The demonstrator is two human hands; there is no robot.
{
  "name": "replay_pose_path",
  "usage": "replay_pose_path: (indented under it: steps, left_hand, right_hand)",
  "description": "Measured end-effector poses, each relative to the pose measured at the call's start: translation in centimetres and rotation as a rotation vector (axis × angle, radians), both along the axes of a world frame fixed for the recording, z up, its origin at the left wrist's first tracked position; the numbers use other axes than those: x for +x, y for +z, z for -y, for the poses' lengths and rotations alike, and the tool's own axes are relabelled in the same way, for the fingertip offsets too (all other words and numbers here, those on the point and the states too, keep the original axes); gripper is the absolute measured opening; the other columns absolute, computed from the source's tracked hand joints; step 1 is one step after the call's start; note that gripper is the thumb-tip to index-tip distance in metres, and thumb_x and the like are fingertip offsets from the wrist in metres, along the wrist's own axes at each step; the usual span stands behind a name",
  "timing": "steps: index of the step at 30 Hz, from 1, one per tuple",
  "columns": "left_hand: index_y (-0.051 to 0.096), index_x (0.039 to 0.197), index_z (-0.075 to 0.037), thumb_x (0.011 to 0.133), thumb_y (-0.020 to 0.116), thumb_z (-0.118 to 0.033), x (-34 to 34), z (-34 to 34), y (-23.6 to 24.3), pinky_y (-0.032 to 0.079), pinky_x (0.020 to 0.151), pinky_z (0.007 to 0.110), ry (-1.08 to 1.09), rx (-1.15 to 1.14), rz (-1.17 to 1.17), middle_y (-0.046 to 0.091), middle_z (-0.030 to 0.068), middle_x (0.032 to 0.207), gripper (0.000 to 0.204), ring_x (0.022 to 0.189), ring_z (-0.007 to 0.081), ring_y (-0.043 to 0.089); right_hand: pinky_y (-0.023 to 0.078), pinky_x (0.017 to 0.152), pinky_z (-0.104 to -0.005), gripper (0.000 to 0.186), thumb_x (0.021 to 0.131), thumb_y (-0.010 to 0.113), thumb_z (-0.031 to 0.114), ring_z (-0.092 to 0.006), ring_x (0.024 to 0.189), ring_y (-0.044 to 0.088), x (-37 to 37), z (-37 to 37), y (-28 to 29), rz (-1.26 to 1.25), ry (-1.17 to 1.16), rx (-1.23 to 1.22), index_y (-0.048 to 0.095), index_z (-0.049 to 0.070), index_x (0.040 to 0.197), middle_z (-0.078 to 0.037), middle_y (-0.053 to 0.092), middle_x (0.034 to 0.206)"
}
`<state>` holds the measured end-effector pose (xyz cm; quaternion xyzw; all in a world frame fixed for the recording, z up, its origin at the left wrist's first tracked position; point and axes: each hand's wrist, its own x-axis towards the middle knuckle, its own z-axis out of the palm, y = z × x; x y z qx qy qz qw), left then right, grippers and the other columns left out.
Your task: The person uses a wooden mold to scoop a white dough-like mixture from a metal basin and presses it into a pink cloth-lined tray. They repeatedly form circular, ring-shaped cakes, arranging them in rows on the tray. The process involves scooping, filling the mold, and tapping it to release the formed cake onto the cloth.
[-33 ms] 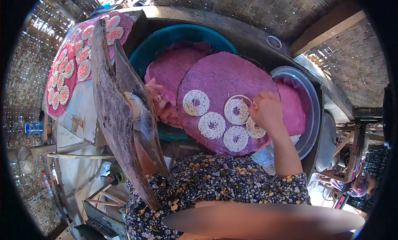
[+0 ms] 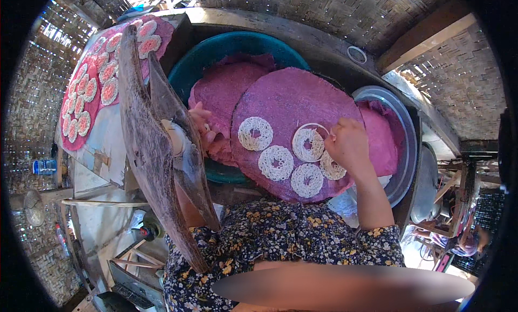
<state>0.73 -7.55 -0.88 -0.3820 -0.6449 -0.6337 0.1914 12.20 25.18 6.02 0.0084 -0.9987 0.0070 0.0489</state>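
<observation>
A round purple sheet (image 2: 294, 104) lies over a teal basin (image 2: 226, 48) in front of me, with several white lacy rings (image 2: 255, 133) laid on it. My right hand (image 2: 348, 145) rests on the sheet's right side. Its fingertips pinch a thin hoop (image 2: 308, 129) that circles one white ring. My left hand (image 2: 200, 120) lies at the left edge of a second purple sheet (image 2: 224, 88), partly hidden behind a weathered wooden press (image 2: 151, 150). Its fingers are curled and its grip is unclear.
At the far left, a board covered in purple cloth (image 2: 91, 96) holds several pink-and-white rings. A metal dish (image 2: 407, 145) with more purple cloth stands at the right. A spare hoop (image 2: 356, 54) lies on the dark ledge. Woven bamboo walls surround everything.
</observation>
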Motion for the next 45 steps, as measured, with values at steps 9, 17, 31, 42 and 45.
replay_pose_path:
  steps: [9,17,31,42,45]
  left_hand:
    - [0.052,0.091,-0.005,0.07,0.07,-0.01,1.6,0.0,1.9,0.032,0.098,0.051,0.068,0.023,0.162,0.052,0.0077,0.093,0.028,0.091,0.0288,0.051]
    - [0.052,0.093,-0.005,0.07,0.069,-0.012,1.1,-0.6,1.2,0.032,0.098,0.051,0.049,0.024,0.141,0.053,0.0081,0.093,0.03,0.091,0.0286,0.052]
    - [0.052,0.098,-0.005,0.069,0.069,-0.015,1.0,-0.7,1.3,0.033,0.098,0.05,0.058,0.023,0.133,0.055,0.0088,0.093,0.035,0.092,0.0283,0.054]
    - [0.051,0.101,-0.004,0.069,0.068,-0.017,0.8,-0.6,1.8,0.033,0.098,0.049,0.055,0.03,0.13,0.057,0.0093,0.093,0.038,0.092,0.028,0.055]
    - [0.051,0.102,-0.004,0.069,0.068,-0.017,1.9,0.1,2.5,0.033,0.097,0.048,0.094,0.019,0.139,0.057,0.0094,0.093,0.039,0.092,0.028,0.055]
  right_hand:
    - [0.045,0.069,-0.041,0.014,0.063,0.058,0.018,-0.029,0.078,0.056,-0.3,0.0,0.1,0.043,-0.033,-0.085,0.062,0.005,0.065,-0.011,0.056,0.074]
    - [0.046,0.067,-0.0432,0.017,0.064,0.058,0.022,-0.0323,0.075,0.057,-0.1,-1.8,-2.4,0.18,-0.121,-0.327,0.061,0.005,0.064,-0.013,0.056,0.074]
    - [0.046,0.071,-0.0437,0.021,0.066,0.057,0.026,-0.0333,0.08,0.057,-0.6,-2.4,-2.8,0.268,-0.145,-0.29,0.062,0.006,0.067,-0.015,0.058,0.082]
    - [0.046,0.073,-0.0433,0.024,0.069,0.056,0.028,-0.0333,0.08,0.058,-7.3,0.7,-4.5,0.087,-0.135,-0.293,0.063,0.005,0.069,-0.017,0.058,0.082]
    - [0.046,0.073,-0.0428,0.024,0.07,0.055,0.027,-0.0327,0.08,0.058,-7.7,1.6,-4.6,0.107,-0.065,-0.252,0.063,0.005,0.069,-0.015,0.058,0.081]
